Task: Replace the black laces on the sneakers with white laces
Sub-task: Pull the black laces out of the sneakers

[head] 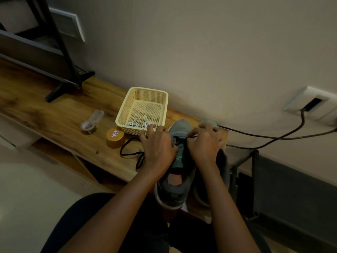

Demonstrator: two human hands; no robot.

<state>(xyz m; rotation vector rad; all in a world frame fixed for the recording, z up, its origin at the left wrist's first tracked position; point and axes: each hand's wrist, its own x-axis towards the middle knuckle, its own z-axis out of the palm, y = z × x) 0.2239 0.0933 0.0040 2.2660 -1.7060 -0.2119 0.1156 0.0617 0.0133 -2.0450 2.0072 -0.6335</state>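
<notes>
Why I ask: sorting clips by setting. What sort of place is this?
Likely a room at home: low wooden bench against a plain beige wall, white wall socket with black cable.

Two sneakers, two hands, two white laces, one basket.

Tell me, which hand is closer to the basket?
Left. The left hand is right beside the basket; the right hand is farther, across the sneaker, pinching the black lace.

Grey sneaker, black lace, white laces, cream perforated basket.
</notes>
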